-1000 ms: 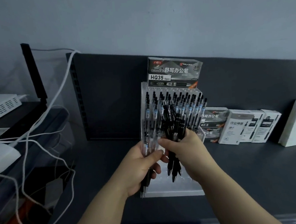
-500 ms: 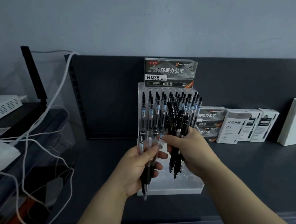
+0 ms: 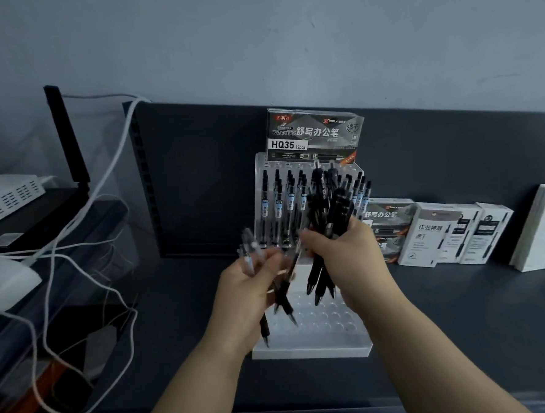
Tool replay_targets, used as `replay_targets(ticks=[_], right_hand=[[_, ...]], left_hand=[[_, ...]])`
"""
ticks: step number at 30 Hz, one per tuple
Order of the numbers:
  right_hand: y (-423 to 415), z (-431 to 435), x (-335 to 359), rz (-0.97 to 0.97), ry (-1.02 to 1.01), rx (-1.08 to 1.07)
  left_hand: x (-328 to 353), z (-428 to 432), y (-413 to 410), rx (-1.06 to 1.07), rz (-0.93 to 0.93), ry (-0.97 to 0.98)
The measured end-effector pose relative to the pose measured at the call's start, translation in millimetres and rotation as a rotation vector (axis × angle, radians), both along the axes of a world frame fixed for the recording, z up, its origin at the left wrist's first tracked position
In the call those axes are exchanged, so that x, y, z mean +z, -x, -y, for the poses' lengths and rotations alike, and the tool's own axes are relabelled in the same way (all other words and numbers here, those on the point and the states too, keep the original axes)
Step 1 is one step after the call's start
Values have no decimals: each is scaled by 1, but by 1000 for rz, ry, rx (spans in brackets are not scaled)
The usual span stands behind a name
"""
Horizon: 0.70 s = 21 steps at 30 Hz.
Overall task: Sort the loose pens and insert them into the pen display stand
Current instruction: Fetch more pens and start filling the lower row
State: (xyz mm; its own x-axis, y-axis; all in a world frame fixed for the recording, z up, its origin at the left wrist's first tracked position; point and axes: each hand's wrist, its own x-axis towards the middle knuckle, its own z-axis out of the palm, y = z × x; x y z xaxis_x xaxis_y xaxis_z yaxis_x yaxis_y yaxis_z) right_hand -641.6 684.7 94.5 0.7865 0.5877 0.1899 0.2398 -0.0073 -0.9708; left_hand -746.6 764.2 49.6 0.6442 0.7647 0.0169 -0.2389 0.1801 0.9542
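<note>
Standing at a dark shelf [image 3: 463,322], a person works right in front of the pen display stand [image 3: 312,352]. The stand sits against the back panel, tiered, with a header card [image 3: 316,136] on top. Both hands hang just above its front rows, probably so each pen has a short drop into a hole.

Stand contents: the rear rows are filled with upright clear-barrel pens [image 3: 277,202], caps up. The front rows show bare holes [image 3: 322,315] with nothing in them, so the job looks partly done.

Pen boxes [image 3: 439,234] stand in a row just to the stand's right, closed as far as I can tell. White cables [image 3: 74,218] trail over the gear at far left, well apart from the work.

The right hand [image 3: 354,262] has its fingers wrapped round a thick bundle of black pens [image 3: 335,209], tips down and splayed out at the top. It looks like the unsorted stock, kept in one fist.

The left hand [image 3: 245,300] is curled round a smaller bunch of clear pens [image 3: 249,259], tips down near the stand's left edge and blurred, so the count is unclear. The split by barrel type looks like sorting by hand before loading. One pen sits between the two hands; I cannot tell which hand has it.

Risk, as a guess: the fat right-hand bundle could slip.
</note>
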Motion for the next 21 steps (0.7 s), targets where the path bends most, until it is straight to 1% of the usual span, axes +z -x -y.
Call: replay_targets(ticks=[2, 4, 6, 8, 11, 13, 15, 18, 21], right_hand=[[-3, -4, 11, 36, -58, -40], [-5, -7, 22, 52, -129, -77], [-7, -11, 29, 91, -170, -115], [-9, -16, 31, 146, -167, -140], [-8, -24, 24, 222, -101, -142], [-7, -27, 19, 236, -74, -142], [-5, -26, 19, 221, -109, -166], [-4, -22, 31, 232, -215, -196], [-6, -25, 35, 269, -200, -191]], left_hand=[[0, -7, 3, 63, 36, 81], [0, -14, 7, 94, 37, 113], [0, -16, 11, 109, 16, 109], [-1, -16, 13, 123, -3, 104], [-3, -17, 15, 123, -39, 89], [-4, -18, 16, 121, -65, 60], [-4, -21, 17, 121, -82, 43], [-5, -23, 18, 122, -89, 32], [-5, -23, 17, 107, -93, 24]])
